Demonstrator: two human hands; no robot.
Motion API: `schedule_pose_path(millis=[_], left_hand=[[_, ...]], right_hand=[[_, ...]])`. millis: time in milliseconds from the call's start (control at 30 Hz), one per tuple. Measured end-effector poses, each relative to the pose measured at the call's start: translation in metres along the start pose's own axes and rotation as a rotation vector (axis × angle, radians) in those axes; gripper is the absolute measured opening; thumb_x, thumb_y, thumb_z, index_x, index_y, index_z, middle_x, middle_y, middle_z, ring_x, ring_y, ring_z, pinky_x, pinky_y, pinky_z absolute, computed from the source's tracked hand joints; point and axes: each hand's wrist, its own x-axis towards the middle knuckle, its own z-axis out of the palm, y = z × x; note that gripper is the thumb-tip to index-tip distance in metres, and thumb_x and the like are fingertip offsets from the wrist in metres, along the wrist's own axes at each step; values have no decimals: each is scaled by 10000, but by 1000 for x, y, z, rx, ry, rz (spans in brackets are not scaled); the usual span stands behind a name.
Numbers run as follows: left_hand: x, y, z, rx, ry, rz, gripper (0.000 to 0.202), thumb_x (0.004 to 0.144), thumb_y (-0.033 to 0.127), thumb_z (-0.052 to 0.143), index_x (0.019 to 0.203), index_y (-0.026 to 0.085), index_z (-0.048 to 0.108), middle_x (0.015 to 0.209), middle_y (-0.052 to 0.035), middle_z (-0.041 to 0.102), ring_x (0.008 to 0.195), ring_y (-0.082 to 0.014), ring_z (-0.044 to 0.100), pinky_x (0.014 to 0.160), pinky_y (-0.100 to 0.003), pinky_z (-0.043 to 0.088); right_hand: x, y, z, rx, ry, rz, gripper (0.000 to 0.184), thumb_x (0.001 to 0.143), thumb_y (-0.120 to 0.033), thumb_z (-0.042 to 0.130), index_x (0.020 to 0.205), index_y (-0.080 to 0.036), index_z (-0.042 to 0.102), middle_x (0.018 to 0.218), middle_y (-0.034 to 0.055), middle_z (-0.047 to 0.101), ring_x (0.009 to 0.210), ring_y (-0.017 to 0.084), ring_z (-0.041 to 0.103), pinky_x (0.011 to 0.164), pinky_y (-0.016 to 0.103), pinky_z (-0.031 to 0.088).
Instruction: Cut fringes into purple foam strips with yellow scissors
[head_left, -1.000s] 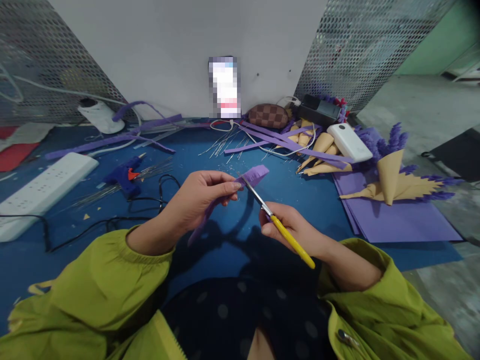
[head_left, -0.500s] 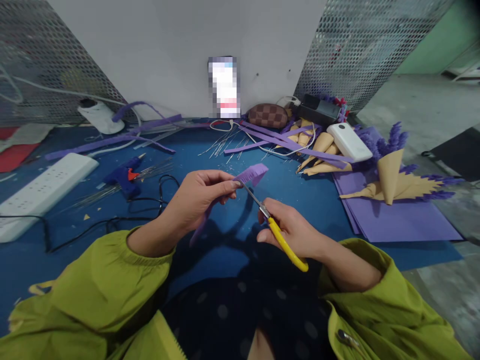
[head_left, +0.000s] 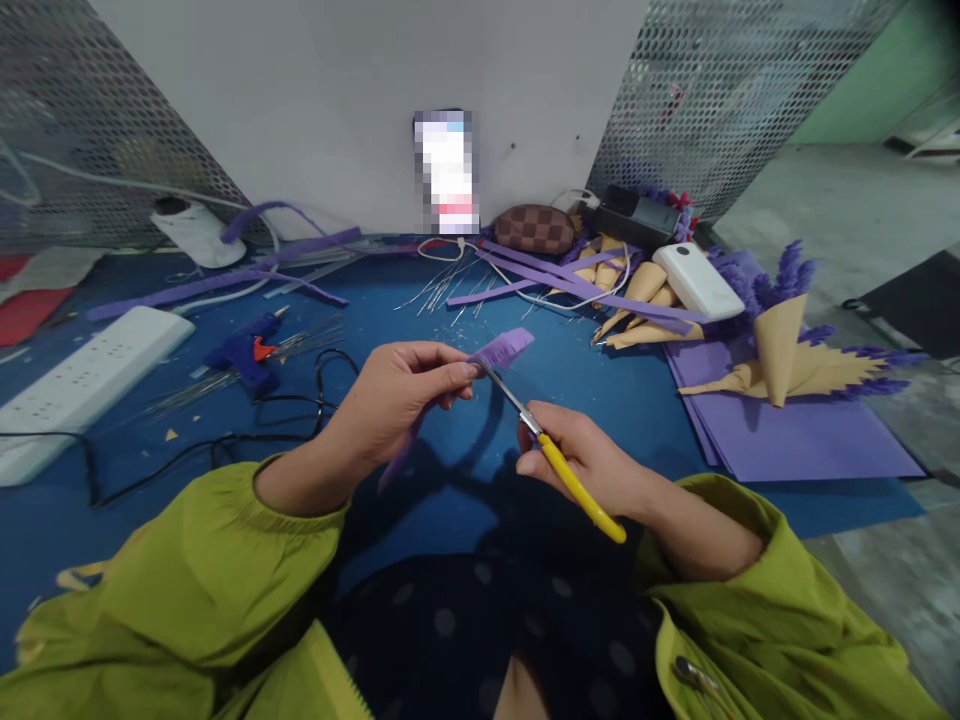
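Between thumb and fingers, my left hand (head_left: 416,385) pinches a purple paper strip (head_left: 506,347). The strip's far end sticks out to the right with fine cuts along one edge, and its tail hangs below the hand. My right hand (head_left: 581,460) is closed on yellow-handled scissors (head_left: 574,487). Their metal blades point up and left and meet the strip's edge beside my left fingertips. How far the blades are apart I cannot tell. Both hands are above the blue tabletop (head_left: 465,500).
A glue gun (head_left: 251,352), thin wires and a white power strip (head_left: 90,385) lie left. A phone (head_left: 448,170) stands at the back. Purple strips (head_left: 570,280), a checkered pouch (head_left: 534,230) and a white power bank (head_left: 697,280) lie behind. Paper-wrapped flowers (head_left: 780,350) rest on purple sheets (head_left: 817,440) right.
The scissors' yellow handle has swung slightly right and my right thumb has shifted a little. The fringed end of the strip sits slightly differently. My left hand keeps its pinch.
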Motion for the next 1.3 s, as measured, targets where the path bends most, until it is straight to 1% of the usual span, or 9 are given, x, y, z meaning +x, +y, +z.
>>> schedule_pose_path(millis=[267,467,567,667,900,1000,1167,1300], left_hand=[[-1,2,1,-28,-7,-10,132,653,270,814,683,166,738,592,1,647,555,-86,528,526,-198,386],[0,1,1,-21,-28,-11,124,660,269,807,681,166,741,588,-1,643,547,-87,523,520,-203,386],[0,1,1,-20,-33,-19,121,655,267,809,680,169,743,590,0,644,539,-86,517,520,-208,387],[0,0,0,-24,-32,-29,128,657,276,807,695,171,745,599,-3,652,538,-92,523,522,-216,391],[1,1,0,-65,-43,-47,135,659,281,796,679,162,734,584,-7,641,533,-94,525,507,-214,385],[1,2,-1,-82,-76,-73,125,665,270,788,666,161,727,570,-1,623,523,-82,512,494,-201,369],[2,4,-3,-85,-116,-91,143,664,277,785,681,148,725,574,1,602,516,-79,490,485,-204,353],[2,3,-2,-80,-110,-77,157,675,297,788,702,153,731,586,0,613,529,-83,498,507,-210,366]], right_hand=[[1,-1,0,41,-10,-3,460,892,-604,517,724,-178,464,693,-26,446,626,107,407,585,235,331],[1,0,-1,62,-36,-1,451,880,-611,531,776,-174,491,718,-22,465,634,106,406,594,234,339],[1,-1,-1,67,-37,8,461,893,-615,505,758,-176,477,719,-18,461,647,112,416,609,241,349],[1,-3,-2,82,-36,17,477,894,-627,490,737,-178,462,696,-23,448,632,110,401,586,237,339],[1,1,-1,98,-38,5,460,896,-599,514,720,-177,457,681,-31,430,630,103,385,582,231,326],[1,0,-2,171,-65,20,475,882,-617,521,721,-175,459,669,-34,413,618,98,360,562,231,311],[-2,-11,-5,384,-130,89,501,860,-673,501,754,-185,461,621,-52,363,564,86,331,511,224,285],[-2,-13,-5,429,-124,116,492,855,-668,515,760,-189,452,601,-62,342,543,81,312,492,219,270]])
